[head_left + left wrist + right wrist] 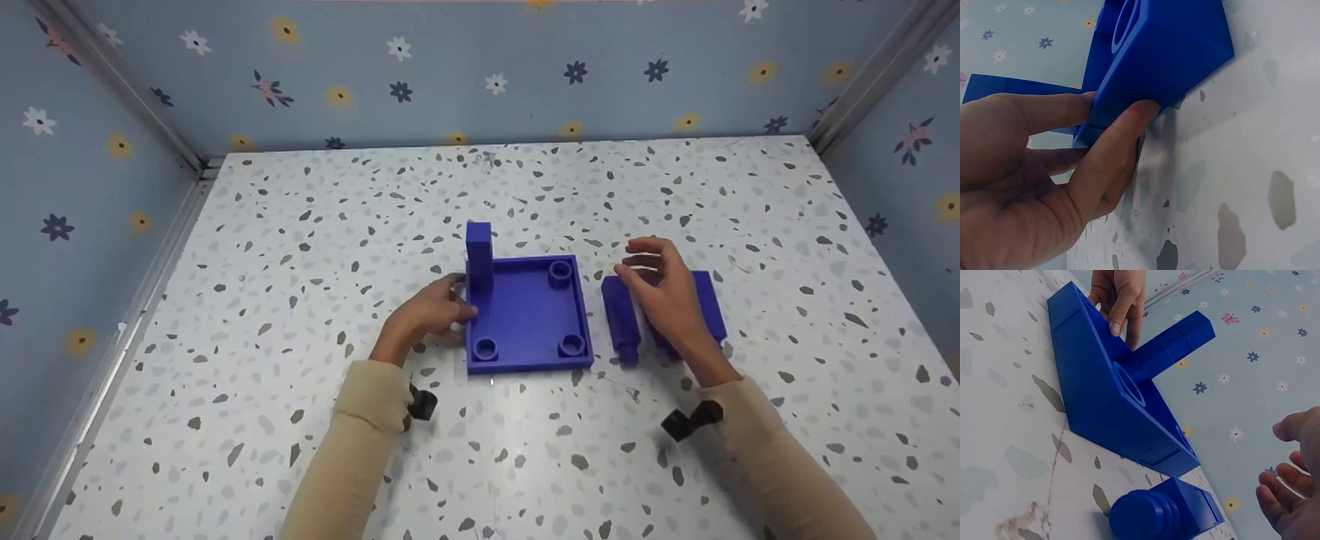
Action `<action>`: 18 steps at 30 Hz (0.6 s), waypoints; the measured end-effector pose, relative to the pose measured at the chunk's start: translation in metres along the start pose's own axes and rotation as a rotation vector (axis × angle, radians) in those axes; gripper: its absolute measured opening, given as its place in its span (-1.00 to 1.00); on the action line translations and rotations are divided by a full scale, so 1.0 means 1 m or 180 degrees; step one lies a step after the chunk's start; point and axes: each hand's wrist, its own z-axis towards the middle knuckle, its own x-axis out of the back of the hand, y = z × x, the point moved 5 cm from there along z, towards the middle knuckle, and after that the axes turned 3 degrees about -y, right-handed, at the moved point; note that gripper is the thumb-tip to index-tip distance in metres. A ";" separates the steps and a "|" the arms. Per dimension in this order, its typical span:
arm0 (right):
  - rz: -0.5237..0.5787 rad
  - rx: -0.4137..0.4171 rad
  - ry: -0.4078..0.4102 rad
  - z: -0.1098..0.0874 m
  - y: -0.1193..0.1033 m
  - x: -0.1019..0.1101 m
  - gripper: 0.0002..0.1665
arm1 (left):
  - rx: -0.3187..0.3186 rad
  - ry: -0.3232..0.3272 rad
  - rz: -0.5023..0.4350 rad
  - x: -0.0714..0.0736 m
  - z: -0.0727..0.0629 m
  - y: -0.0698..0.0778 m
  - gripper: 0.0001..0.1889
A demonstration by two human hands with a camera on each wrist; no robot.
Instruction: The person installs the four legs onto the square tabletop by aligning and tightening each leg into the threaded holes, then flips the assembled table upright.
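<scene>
A blue square base (531, 319) with raised walls lies on the table, with ring-shaped sockets showing at three corners. At its far left corner a blue square post (479, 251) stands upright. My left hand (431, 309) pinches the left wall of the base, thumb over the rim and fingers along the outside. To the right of the base lies a loose blue post (621, 319), its round stepped peg towards me. My right hand (666, 292) hovers above the loose posts, fingers loosely bent and holding nothing. Partly hidden beneath it is more blue post material (709, 307).
The white speckled tabletop (315, 217) extends around the pieces. Blue flowered panels (495, 45) close off the back and both sides, joined by metal corner rails (862, 75). Black wrist cameras (694, 420) sit at both sleeves.
</scene>
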 end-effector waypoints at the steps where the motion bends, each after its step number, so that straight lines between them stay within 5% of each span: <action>1: -0.0014 0.0000 0.0005 -0.001 -0.002 0.001 -0.51 | 0.0027 0.0001 0.0014 0.000 0.000 0.000 -0.30; 5: -0.0060 0.0025 0.0048 -0.002 -0.001 0.006 -0.52 | 0.0119 0.0018 0.0080 0.002 0.000 -0.001 -0.28; 18: -0.0204 -0.0040 0.0081 -0.002 0.016 0.023 -0.48 | -0.0062 -0.0042 -0.0190 -0.001 0.001 0.001 -0.30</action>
